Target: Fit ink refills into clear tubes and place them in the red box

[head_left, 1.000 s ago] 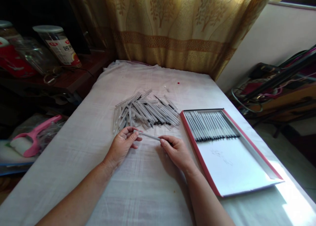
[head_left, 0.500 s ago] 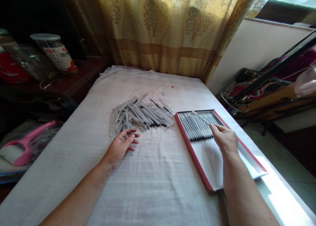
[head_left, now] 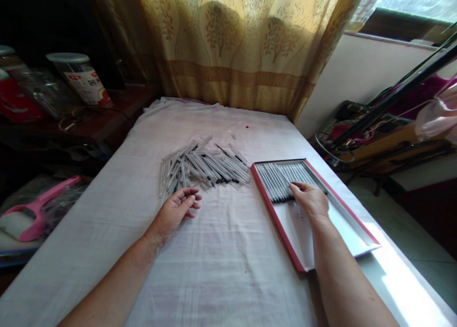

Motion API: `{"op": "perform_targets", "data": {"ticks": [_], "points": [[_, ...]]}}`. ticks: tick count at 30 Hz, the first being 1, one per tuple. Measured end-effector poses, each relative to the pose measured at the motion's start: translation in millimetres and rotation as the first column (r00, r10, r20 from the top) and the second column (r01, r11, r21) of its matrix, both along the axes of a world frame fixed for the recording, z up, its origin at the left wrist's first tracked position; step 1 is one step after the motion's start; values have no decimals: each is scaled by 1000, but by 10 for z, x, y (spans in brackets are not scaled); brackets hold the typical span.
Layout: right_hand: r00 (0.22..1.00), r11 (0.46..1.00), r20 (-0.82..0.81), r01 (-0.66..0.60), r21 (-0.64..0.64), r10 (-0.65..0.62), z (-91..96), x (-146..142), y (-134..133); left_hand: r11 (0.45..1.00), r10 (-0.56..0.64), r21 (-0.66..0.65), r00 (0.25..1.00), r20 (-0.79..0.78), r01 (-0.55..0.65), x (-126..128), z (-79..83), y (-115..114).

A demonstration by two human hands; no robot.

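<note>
My right hand (head_left: 310, 201) is over the shallow red-rimmed box (head_left: 276, 232), thumb and fingers pinched on a slim clear pen (head_left: 284, 173) above the row. Most of that pen blends with the others, and its near end is hidden by my fingers. Clear pens with black ends (head_left: 267, 179) lie side by side in the far part of the box. My left hand (head_left: 181, 204) rests at the near edge of a loose pile of similar pens (head_left: 203, 165), its fingers loosely curled and apart, with nothing seen in them.
A white cloth (head_left: 214, 255) covers the table. Near its far edge lies a small red bit (head_left: 247, 126). Jars (head_left: 80, 79) stand on a dark cabinet at left, above a pink-handled item (head_left: 43, 208). A patterned curtain (head_left: 221, 41) hangs behind. A black bar (head_left: 396, 86) slants at right.
My right hand has moved left and slightly down toward the row, and the pen it pinches has come down among the others. My left hand has stayed in place.
</note>
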State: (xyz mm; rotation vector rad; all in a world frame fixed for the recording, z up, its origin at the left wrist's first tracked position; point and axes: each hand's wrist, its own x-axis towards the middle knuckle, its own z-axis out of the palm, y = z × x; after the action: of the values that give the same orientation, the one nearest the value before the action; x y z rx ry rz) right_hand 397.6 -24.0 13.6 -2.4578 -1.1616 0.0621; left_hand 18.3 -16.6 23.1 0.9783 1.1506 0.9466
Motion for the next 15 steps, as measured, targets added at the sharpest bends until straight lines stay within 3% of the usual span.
{"op": "perform_targets", "data": {"ticks": [10,15], "points": [[994,984,82,-60,-167,74,94,-147,23,1000,0,3,1000,10,0,0,-18,10],[983,987,149,-82,-142,103,248,-346,4,1000,1,6,1000,17,-1,6,-19,7]]}}
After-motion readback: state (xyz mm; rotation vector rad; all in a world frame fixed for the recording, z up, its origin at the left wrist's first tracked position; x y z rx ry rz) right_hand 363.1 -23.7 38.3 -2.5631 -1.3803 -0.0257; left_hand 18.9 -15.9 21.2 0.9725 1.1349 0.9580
